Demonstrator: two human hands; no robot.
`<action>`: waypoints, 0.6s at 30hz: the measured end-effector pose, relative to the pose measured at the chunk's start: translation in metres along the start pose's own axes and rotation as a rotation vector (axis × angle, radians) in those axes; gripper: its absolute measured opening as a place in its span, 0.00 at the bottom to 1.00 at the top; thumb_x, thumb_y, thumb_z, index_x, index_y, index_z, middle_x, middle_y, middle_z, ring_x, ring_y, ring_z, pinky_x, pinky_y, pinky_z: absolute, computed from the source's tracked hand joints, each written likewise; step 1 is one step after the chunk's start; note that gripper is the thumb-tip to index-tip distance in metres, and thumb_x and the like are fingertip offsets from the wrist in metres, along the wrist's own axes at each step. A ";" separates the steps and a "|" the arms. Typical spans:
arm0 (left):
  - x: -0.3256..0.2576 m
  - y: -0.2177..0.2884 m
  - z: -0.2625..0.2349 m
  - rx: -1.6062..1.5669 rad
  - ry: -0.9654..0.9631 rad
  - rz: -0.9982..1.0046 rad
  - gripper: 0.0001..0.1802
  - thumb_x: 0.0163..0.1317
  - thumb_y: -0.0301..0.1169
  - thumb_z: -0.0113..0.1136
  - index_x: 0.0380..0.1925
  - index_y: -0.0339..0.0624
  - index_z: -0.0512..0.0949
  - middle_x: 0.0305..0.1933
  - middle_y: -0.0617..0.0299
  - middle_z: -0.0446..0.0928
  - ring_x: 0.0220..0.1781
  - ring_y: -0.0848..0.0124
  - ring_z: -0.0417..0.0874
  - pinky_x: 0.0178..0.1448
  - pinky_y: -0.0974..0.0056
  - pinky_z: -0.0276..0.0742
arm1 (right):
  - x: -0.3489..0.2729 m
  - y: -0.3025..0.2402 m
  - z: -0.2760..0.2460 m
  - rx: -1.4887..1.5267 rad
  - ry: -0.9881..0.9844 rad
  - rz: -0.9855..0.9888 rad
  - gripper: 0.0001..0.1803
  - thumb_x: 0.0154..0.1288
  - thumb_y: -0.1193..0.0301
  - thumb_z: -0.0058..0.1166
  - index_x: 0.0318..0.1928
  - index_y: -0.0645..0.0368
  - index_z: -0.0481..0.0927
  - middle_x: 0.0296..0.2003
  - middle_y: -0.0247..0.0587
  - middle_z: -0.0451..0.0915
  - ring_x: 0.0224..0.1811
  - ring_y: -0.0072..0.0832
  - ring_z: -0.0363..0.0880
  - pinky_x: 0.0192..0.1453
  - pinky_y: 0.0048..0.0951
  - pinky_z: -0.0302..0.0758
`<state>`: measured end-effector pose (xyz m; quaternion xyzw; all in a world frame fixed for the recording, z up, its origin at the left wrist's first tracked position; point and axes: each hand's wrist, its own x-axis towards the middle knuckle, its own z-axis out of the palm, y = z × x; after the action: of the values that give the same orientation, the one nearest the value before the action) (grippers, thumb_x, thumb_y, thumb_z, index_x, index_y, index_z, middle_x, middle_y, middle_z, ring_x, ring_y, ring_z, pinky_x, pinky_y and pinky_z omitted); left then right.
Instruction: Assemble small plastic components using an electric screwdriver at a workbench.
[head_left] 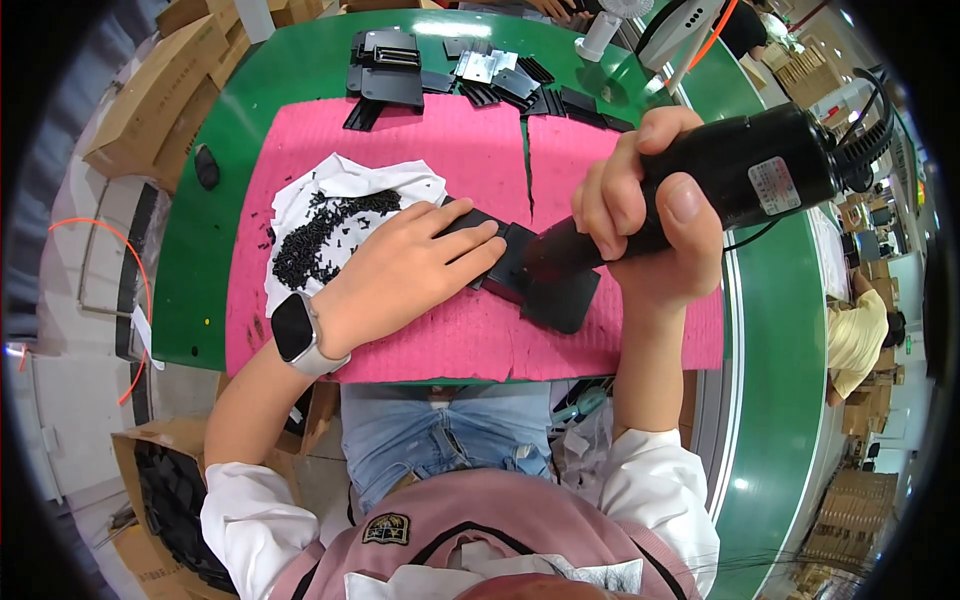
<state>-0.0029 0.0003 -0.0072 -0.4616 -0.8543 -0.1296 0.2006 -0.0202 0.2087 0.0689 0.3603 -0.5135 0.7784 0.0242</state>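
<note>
My right hand (pixel 650 200) is wrapped round a black corded electric screwdriver (pixel 740 170), tilted so its nose points down and left. The tool's nose meets a flat black part (pixel 565 300) lying on the pink foam mat (pixel 470 350); the exact contact point is hidden by the nose. My left hand (pixel 415 265) lies over the left end of that part, fingers stretched out and pressing on it. Beside my left hand, a white cloth (pixel 390 178) carries a heap of small black screws (pixel 310 250).
Black plates and brackets (pixel 385 75) lie along the mat's far edge, with silvery metal pieces (pixel 487 67) among them. A white fan (pixel 600 35) stands on the green table (pixel 300 65). At the lower left sits a cardboard box (pixel 140 455) with black parts. The screwdriver's cord (pixel 875 140) trails right.
</note>
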 end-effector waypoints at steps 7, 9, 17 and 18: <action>0.007 0.008 0.007 0.136 0.019 0.044 0.14 0.49 0.28 0.57 0.38 0.40 0.74 0.47 0.57 0.76 0.53 0.59 0.78 0.50 0.59 0.77 | 0.001 0.000 0.003 -0.041 -0.005 0.035 0.17 0.61 0.64 0.50 0.45 0.61 0.65 0.18 0.34 0.64 0.12 0.20 0.61 0.21 0.24 0.63; 0.010 0.007 0.007 0.170 0.087 0.095 0.11 0.48 0.29 0.56 0.34 0.40 0.72 0.40 0.56 0.76 0.48 0.61 0.79 0.44 0.63 0.78 | 0.005 -0.003 0.010 -0.138 0.059 0.138 0.16 0.59 0.66 0.51 0.42 0.61 0.65 0.17 0.34 0.64 0.12 0.20 0.60 0.19 0.22 0.61; 0.010 0.005 0.003 0.037 0.023 0.076 0.11 0.46 0.28 0.56 0.31 0.39 0.72 0.33 0.59 0.73 0.41 0.67 0.79 0.31 0.67 0.77 | 0.017 0.008 0.018 -0.112 -0.089 0.177 0.16 0.55 0.68 0.54 0.35 0.64 0.63 0.14 0.35 0.64 0.09 0.18 0.59 0.13 0.20 0.58; 0.010 0.005 0.005 0.031 0.030 0.077 0.11 0.45 0.28 0.56 0.31 0.39 0.72 0.33 0.60 0.73 0.40 0.67 0.79 0.31 0.66 0.77 | 0.016 0.009 0.017 -0.113 -0.087 0.179 0.16 0.55 0.68 0.54 0.35 0.64 0.63 0.14 0.35 0.64 0.09 0.18 0.59 0.13 0.20 0.58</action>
<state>-0.0048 0.0119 -0.0067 -0.4891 -0.8347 -0.1155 0.2253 -0.0267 0.1848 0.0746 0.3447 -0.5871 0.7309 -0.0476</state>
